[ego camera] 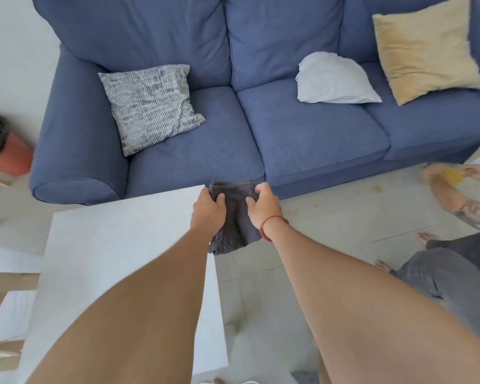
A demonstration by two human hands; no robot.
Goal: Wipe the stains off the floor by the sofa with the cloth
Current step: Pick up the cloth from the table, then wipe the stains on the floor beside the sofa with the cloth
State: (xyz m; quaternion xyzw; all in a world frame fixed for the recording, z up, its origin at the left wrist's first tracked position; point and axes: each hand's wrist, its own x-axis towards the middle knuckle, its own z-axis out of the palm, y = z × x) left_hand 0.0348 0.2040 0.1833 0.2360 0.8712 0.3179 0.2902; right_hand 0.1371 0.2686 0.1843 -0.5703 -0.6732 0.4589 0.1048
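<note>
A dark grey cloth (pixel 236 217) hangs in the air in front of the blue sofa (pixel 302 134), held by both hands. My left hand (pixel 208 212) grips its left edge and my right hand (pixel 263 205) grips its right edge; a red string sits on the right wrist. The cloth's lower end dangles over the corner of the white table (pixel 117 245). Faint yellowish stains (pixel 372 188) mark the pale tiled floor (pixel 330 225) by the sofa's front, to the right of my hands.
Three cushions lie on the sofa: a patterned grey one (pixel 150 106), a white one (pixel 333 79), a tan one (pixel 427 48). Another person (pixel 460 259) crouches at the right, a hand holding something yellow (pixel 452 174) near the floor. A salmon-coloured pot (pixel 14 156) stands left of the sofa.
</note>
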